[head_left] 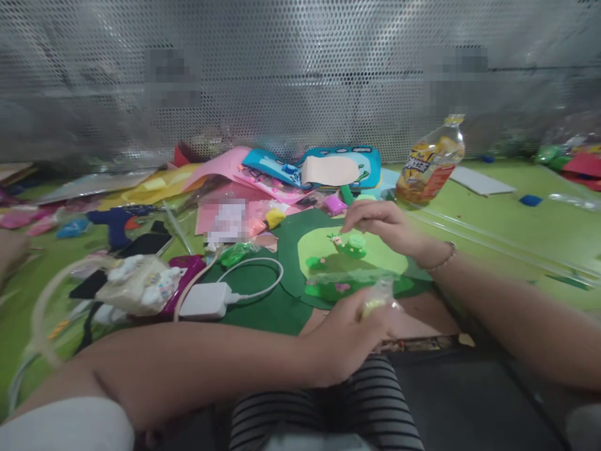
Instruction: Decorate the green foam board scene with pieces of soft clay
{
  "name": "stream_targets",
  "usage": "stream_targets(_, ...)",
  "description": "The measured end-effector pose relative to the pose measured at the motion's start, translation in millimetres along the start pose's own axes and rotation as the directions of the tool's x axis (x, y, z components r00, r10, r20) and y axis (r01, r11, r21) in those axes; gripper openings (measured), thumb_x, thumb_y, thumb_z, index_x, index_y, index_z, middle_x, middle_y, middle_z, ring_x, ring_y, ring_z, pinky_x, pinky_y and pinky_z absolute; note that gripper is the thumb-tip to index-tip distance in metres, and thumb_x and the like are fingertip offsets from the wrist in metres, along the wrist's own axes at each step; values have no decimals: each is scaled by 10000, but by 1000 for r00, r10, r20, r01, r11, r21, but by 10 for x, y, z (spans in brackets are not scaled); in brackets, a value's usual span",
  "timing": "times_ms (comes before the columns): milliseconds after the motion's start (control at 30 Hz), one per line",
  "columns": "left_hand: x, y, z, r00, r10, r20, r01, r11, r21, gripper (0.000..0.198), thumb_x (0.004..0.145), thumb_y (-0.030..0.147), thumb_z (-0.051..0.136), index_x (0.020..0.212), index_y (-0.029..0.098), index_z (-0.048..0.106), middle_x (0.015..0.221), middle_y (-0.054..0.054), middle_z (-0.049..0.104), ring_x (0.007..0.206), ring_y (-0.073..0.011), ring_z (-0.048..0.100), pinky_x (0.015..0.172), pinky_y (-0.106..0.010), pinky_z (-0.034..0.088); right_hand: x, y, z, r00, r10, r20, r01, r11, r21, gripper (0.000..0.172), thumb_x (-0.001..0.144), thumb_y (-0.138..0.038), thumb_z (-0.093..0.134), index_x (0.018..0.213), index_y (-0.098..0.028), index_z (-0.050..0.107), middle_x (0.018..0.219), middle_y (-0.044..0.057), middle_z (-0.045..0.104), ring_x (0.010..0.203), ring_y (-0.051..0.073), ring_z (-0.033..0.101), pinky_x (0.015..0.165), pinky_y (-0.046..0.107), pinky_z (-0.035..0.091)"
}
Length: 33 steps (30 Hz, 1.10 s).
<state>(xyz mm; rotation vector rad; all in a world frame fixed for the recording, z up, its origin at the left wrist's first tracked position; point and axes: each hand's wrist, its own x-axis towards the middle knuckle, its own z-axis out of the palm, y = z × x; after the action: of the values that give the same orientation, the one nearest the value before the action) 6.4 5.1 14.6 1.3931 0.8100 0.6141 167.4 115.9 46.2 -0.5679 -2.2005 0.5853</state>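
Observation:
My left hand is closed around a small clear plastic bag with pale yellow-green clay in it, low over the near edge of the craft sheet. Above the right side of that sheet, my right hand has its fingers bent down and drawn together; whatever they pinch is too small to tell. Just below those fingers sits a green clay snail with a spiral shell. It rests on a light green paper shape over dark green paper. Green clay patches with pink dots lie nearer to me.
A tilted plastic drink bottle stands at the back right. Left of the sheet are a white charger with a looped cable, a clear pouch, a phone and a blue glue gun. Coloured papers pile up behind.

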Motion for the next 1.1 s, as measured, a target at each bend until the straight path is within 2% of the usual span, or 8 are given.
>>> stream_targets(100,81,-94,43,998,-70,6,67,916,-395,404,760,529,485,913,158,526,625,24,497,538,-89,450,565,-226,369,23,-24,-65,959,-38,282,-21,979,203,248,893,-258,462,862,-108,658,835,75,611,791,143,560,726,290,436)
stream_targets(167,109,-140,47,999,-43,-23,25,856,-517,444,728,571,512,878,153,530,627,16,525,542,-89,474,577,-225,375,34,-51,-80,882,-40,469,-92,963,254,288,882,-333,498,881,-86,646,844,83,594,788,143,555,710,287,437)
stream_targets(233,109,-154,36,998,-34,-60,-6,822,-569,456,722,585,522,839,144,540,618,10,540,535,-82,476,574,-216,365,38,-75,-77,818,2,575,-179,951,252,282,864,-347,533,866,-80,624,811,64,569,738,121,536,655,256,429)
stream_targets(267,102,-151,28,997,-45,-65,-2,807,-590,459,720,588,526,821,141,542,610,9,541,525,-78,472,565,-211,359,37,-84,-71,810,26,586,-209,947,246,262,859,-336,546,843,-83,612,786,49,554,708,107,522,631,241,422)
stream_targets(433,79,-94,15,991,-114,-63,43,741,-670,433,692,565,568,727,136,521,558,17,520,481,-61,441,526,-189,343,15,-98,-61,841,62,537,-222,946,238,217,846,-299,572,764,-99,577,725,13,519,652,77,478,593,208,399)
stream_targets(600,88,-64,20,987,-149,-65,58,694,-717,417,684,551,576,727,142,511,518,26,500,449,-57,418,483,-172,311,10,-113,-53,796,111,595,-268,946,183,234,838,-331,576,793,-102,595,730,20,542,671,91,492,613,223,413)
stream_targets(867,73,-58,34,981,-186,-46,92,670,-737,327,754,479,507,800,155,507,498,24,498,433,-79,413,477,-196,320,9,-134,-49,772,96,628,-295,929,221,232,828,-326,593,808,-100,643,752,28,571,668,90,529,625,221,428)
stream_targets(1100,72,-101,36,988,-152,-30,83,681,-727,353,748,500,514,695,152,489,473,40,432,427,-55,367,484,-194,281,-14,-116,-27,771,83,631,-311,915,259,223,820,-314,607,819,-94,640,752,22,552,667,85,514,612,217,421)
